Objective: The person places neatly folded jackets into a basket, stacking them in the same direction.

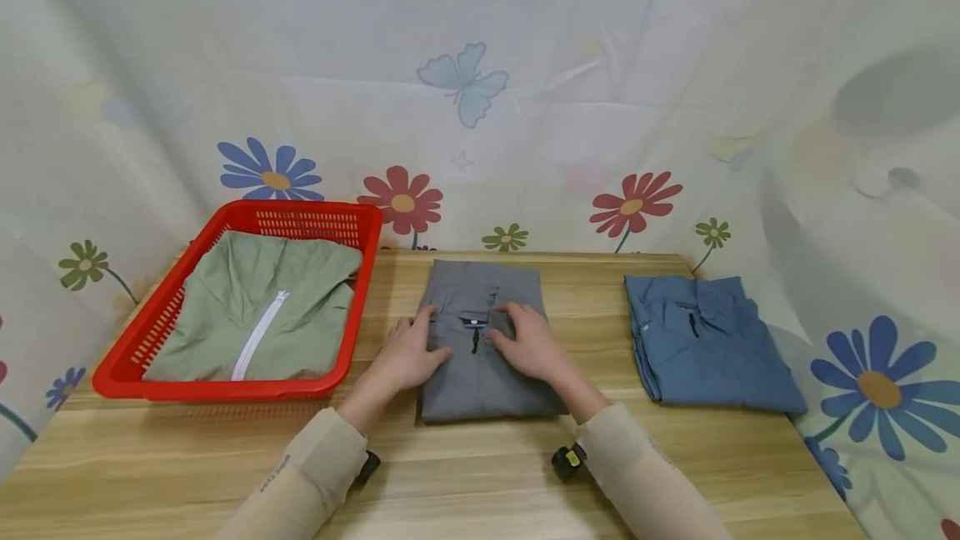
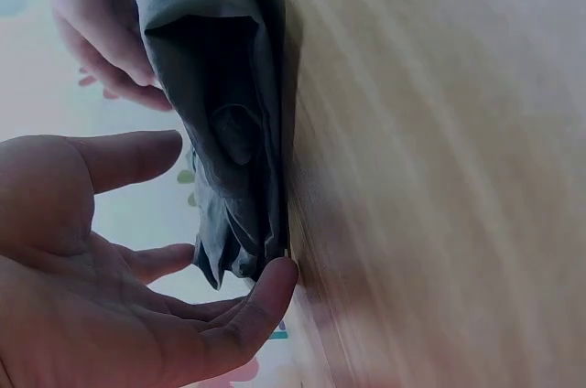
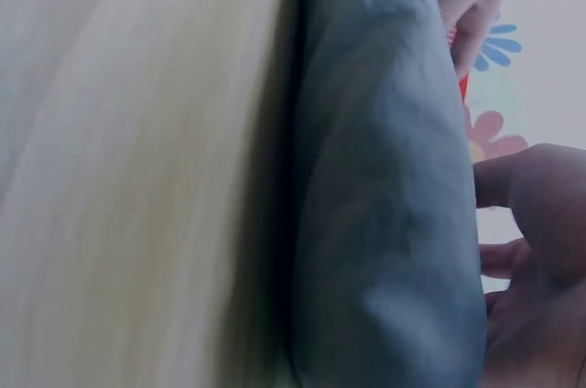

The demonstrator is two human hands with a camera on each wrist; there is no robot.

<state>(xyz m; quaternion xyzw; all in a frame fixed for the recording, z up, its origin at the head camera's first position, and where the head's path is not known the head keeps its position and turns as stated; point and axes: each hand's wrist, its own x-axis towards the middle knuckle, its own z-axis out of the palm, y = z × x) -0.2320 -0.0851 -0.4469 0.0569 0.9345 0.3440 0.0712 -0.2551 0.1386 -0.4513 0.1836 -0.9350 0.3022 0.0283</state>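
A neatly folded grey jacket (image 1: 487, 386) lies flat on the table, its short dark zipper pull near the middle. My left hand (image 1: 406, 352) is at the jacket's left edge, its fingers spread; in the left wrist view that hand (image 2: 119, 287) is beside the layered side folds, a fingertip low near the tabletop. Over the upper right part of the jacket, my right hand (image 1: 531, 345) touches the fabric with fingertips close to the collar. The right wrist view has the right hand (image 3: 540, 269) against the rounded side of the grey jacket (image 3: 385, 187).
On the left stands a red plastic basket (image 1: 367, 290) holding a folded green jacket (image 1: 217, 315) with a white zipper. A folded blue jacket (image 1: 720, 365) lies at the right side of the wooden table (image 1: 465, 473). A flower-printed curtain (image 1: 570, 123) hangs behind.
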